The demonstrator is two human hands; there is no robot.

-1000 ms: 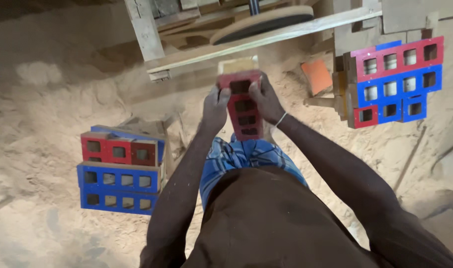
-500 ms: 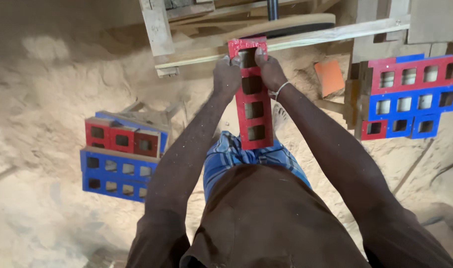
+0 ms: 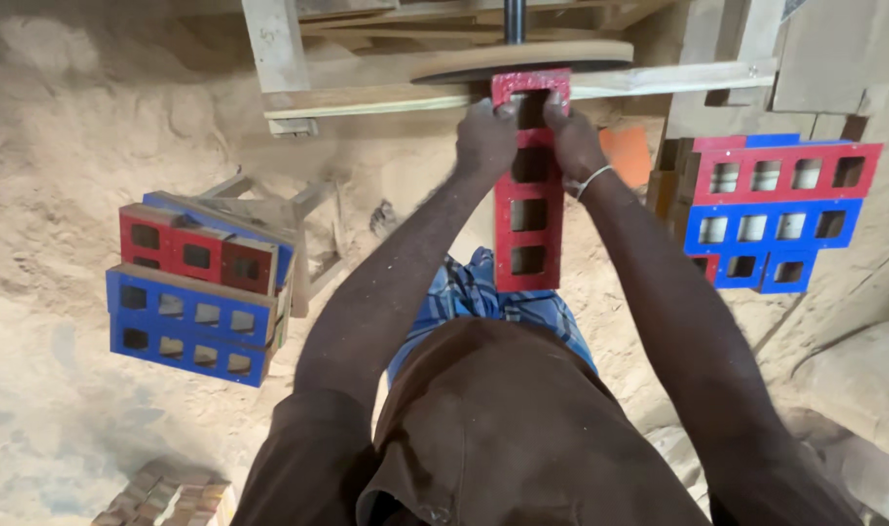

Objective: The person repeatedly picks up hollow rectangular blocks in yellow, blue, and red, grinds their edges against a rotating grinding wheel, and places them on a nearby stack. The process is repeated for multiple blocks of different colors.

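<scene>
**Hands press a red frame against the wooden disc**

Hands first: the left hand (image 3: 485,136) is closed around the left edge of the red frame (image 3: 529,209) near its top, and the right hand (image 3: 573,141), a thin band at its wrist, grips the right edge at the same height. The frame is a long red wooden strip with a row of square openings, held upright at 12 o'clock from the person's body, its top end touching the rim of a flat wooden disc (image 3: 522,60) that sits on a dark vertical shaft.

At 9 o'clock, well apart from the hands, a stack of frames (image 3: 196,292) rests on a small wooden stand (image 3: 269,209): red ones on top, blue ones below, each with square holes. Pale sawdust (image 3: 65,146) covers the floor around it. Above the hands a wooden plank (image 3: 386,95) of the bench runs across, just under the disc. At 2 o'clock an orange block (image 3: 628,154) lies near the right wrist. At 3 o'clock a second pile of frames (image 3: 780,214), red over blue, leans beside wooden posts
</scene>
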